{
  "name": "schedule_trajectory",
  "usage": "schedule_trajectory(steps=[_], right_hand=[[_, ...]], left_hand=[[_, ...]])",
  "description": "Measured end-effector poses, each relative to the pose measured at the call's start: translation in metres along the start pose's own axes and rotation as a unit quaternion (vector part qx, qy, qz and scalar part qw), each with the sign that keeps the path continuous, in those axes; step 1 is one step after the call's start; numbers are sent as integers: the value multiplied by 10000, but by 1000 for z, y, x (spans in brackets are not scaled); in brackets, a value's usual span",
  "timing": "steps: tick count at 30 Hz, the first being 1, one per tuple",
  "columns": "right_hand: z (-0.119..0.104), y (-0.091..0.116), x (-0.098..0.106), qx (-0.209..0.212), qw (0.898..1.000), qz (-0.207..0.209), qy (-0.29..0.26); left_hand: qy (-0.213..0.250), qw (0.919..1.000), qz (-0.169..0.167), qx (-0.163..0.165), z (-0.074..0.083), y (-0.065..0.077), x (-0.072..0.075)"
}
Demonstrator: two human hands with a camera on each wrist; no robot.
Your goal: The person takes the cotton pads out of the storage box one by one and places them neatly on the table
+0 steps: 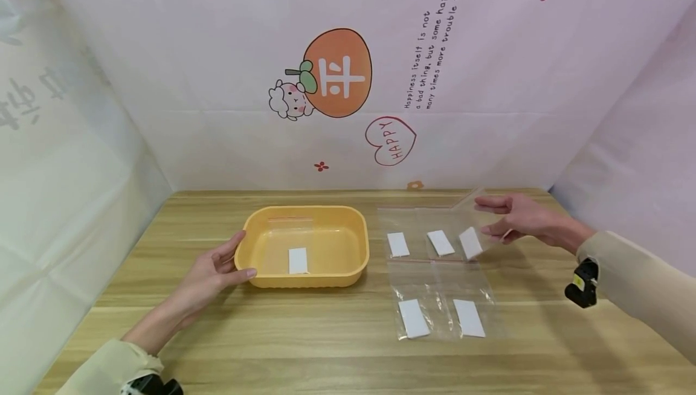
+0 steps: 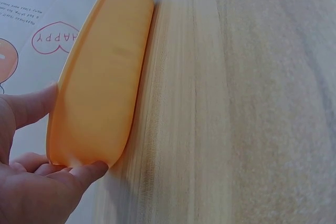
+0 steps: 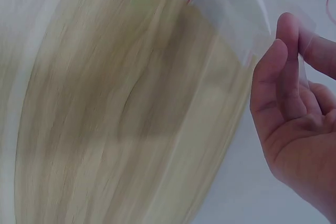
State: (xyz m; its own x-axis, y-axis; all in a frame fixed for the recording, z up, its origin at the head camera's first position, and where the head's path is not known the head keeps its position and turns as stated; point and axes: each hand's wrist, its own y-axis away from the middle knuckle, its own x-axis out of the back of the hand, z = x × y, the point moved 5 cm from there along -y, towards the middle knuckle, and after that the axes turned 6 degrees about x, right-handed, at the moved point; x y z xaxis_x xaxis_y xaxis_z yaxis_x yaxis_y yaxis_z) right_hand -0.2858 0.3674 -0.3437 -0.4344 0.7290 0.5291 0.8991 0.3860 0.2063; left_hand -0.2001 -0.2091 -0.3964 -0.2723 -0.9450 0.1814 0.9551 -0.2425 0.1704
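My left hand (image 1: pixel 209 271) grips the left end of a yellow plastic tray (image 1: pixel 360 244), thumb on the near rim. The left wrist view shows the fingers beneath its end and the thumb against the rim of the tray (image 2: pixel 105 72). Inside the tray lies a clear zip bag with a white card (image 1: pixel 297 260). To the right, my right hand (image 1: pixel 524 220) pinches a clear zip bag (image 1: pixel 470 243) holding a white card, tilted up from the table. In the right wrist view, thumb and finger meet on the edge of the bag (image 3: pixel 231 14).
Several more clear zip bags lie side by side right of the tray, each with a white card (image 1: pixel 414 319). They rest on a wood-grain table (image 1: pixel 304 334). A printed white cloth (image 1: pixel 217 81) hangs behind and along the sides.
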Motion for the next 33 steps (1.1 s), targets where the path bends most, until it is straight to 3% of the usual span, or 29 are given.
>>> schedule_trajectory(steps=[11,18,33], right_hand=[[23,-9,12,26,9954,-45,955],[37,-11,13,24,9942,-111,1071],[56,-15,13,-2,9857,179,1674]], left_hand=[[-2,10000,48,35,-2,-1,1],[63,10000,1,4,-2,-2,0],[44,10000,-10,-61,-2,-3,0]])
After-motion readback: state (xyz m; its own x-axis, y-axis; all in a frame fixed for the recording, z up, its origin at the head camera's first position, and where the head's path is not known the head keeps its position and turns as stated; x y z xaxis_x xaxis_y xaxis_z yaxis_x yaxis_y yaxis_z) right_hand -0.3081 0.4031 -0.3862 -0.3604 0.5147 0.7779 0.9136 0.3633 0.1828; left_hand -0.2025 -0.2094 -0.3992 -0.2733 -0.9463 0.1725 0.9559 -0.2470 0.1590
